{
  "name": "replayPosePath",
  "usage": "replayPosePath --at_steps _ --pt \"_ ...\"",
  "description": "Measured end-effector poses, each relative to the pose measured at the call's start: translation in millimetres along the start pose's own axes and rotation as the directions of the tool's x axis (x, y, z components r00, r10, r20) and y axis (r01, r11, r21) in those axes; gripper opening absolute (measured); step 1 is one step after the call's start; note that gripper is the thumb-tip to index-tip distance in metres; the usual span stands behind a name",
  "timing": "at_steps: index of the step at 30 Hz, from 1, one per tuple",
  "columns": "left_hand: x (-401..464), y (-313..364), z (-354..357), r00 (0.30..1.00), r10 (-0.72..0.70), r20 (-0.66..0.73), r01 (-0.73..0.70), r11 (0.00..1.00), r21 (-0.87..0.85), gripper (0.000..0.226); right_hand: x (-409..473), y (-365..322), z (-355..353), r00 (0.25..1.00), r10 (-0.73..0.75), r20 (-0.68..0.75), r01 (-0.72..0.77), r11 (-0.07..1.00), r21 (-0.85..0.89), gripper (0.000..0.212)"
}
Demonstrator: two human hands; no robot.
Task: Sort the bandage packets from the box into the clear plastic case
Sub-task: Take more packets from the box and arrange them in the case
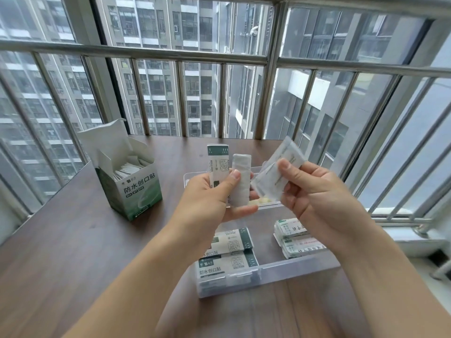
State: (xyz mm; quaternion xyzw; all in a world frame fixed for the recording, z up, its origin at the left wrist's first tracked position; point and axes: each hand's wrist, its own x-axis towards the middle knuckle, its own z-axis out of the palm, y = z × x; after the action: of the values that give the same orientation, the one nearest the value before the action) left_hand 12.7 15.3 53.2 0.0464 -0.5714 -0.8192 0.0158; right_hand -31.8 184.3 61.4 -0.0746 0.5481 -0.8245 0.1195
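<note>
Fingers of the left hand [214,196] curl round a printed green-and-white bandage packet [218,162] and a white gauze roll [240,182], both upright above its thumb. Just beside them, the right hand [314,193] pinches a translucent white flat sachet [278,172] between thumb and forefinger, above the clear plastic case [244,281] on the brown wooden table [73,240]. More packets [229,254] lie inside. At the left stands the open green-and-white cardboard box [131,184], packets showing within.
</note>
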Motion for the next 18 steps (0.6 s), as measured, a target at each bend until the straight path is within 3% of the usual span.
replayPosePath --at_steps 3,5,6,7,8,9,10,12,15,18 --pt "-2.7 1.6 1.7 0.999 -0.039 0.034 0.038 0.999 0.040 0.022 -3.6 -3.9 5.9 0.994 -0.106 -0.005 0.106 0.993 0.054 0.014" --pt "-5.1 0.9 2.5 0.991 -0.076 0.108 0.071 0.996 0.052 0.022 -8.5 -3.6 12.2 0.913 -0.404 -0.052 0.390 0.904 -0.175 0.005" --pt "-5.7 0.8 2.7 0.985 -0.086 0.149 0.080 0.996 0.044 0.024 -10.9 -4.0 14.9 0.796 -0.605 -0.018 0.555 0.742 -0.376 0.005" --pt "-6.2 1.0 3.1 0.979 -0.091 0.182 0.086 0.996 0.034 0.026 -13.1 -3.0 18.0 0.652 -0.751 0.102 0.670 0.508 -0.541 0.007" --pt "-5.9 1.1 3.1 0.974 -0.092 0.205 0.090 0.996 0.022 0.027 -14.3 0.3 20.3 0.537 -0.804 0.255 0.726 0.286 -0.625 0.007" --pt "-5.8 1.4 3.0 0.972 -0.091 0.215 0.092 0.996 0.004 0.025 -14.7 4.9 22.1 0.475 -0.798 0.371 0.736 0.128 -0.665 0.007" --pt "-5.5 1.2 2.6 0.972 -0.092 0.217 0.096 0.995 -0.011 0.023 -14.4 10.5 23.1 0.457 -0.772 0.441 0.724 0.035 -0.689 0.009" --pt "-4.6 1.4 1.8 0.971 -0.101 0.217 0.107 0.994 -0.015 0.019 -11.6 21.5 23.7 0.475 -0.734 0.486 0.685 -0.038 -0.727 0.015" --pt "-3.2 1.7 1.7 0.975 -0.115 0.192 0.130 0.990 -0.064 0.022 -6.9 24.7 19.8 0.517 -0.710 0.478 0.670 -0.013 -0.742 0.024" --pt "-3.7 5.8 1.7 0.968 -0.157 0.196 0.205 0.945 -0.256 0.042 -5.8 22.1 14.9 0.521 -0.689 0.504 0.668 -0.038 -0.743 0.026"
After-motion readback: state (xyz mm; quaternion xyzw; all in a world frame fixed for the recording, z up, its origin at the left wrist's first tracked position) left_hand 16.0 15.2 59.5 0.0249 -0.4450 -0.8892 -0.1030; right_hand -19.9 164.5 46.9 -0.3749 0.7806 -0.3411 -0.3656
